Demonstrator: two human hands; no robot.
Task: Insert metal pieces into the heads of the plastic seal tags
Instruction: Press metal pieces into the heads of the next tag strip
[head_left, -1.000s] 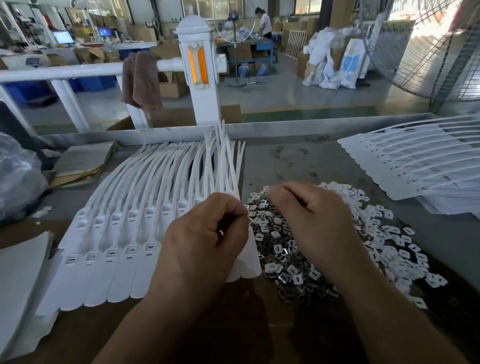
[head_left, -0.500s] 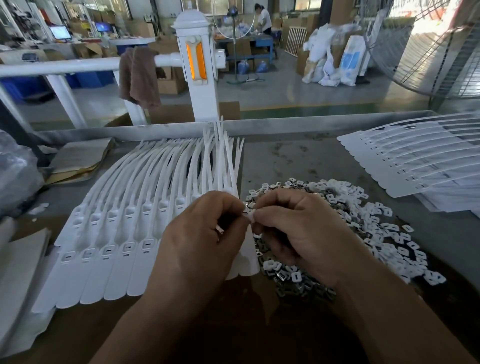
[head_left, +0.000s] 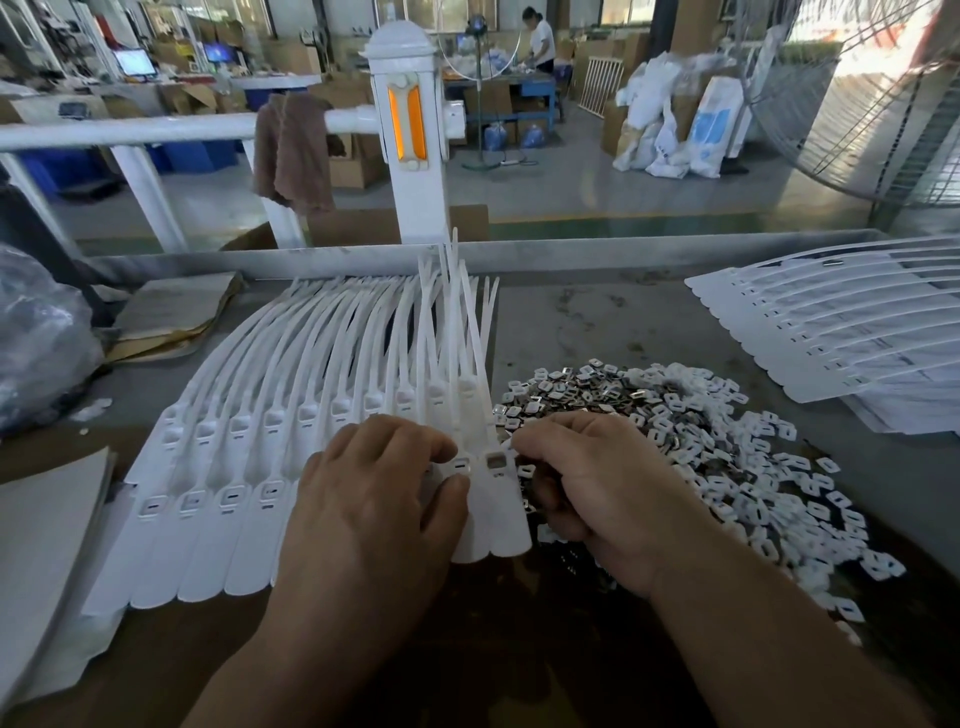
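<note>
Judging by the socket left unfilled, the step is seating a piece in the last of the long white plastic seal tags (head_left: 234, 467), which lie fanned on the grey table (head_left: 623, 322), left of centre. To do it well, keep that head flat, bring the piece square over the rectangular socket (head_left: 496, 461) and press straight down; a tilted piece would likely jam.

The left hand (head_left: 374, 499) lies curled on the tags, thumb and forefinger pinching the neighbouring head. The right hand (head_left: 592, 499) is curled too, its forefinger tip just beside the socket; whether it pinches a piece I cannot tell. The heap of small shiny metal pieces (head_left: 587, 395) lies just behind it, beside white square plastic caps (head_left: 779, 493).
</note>
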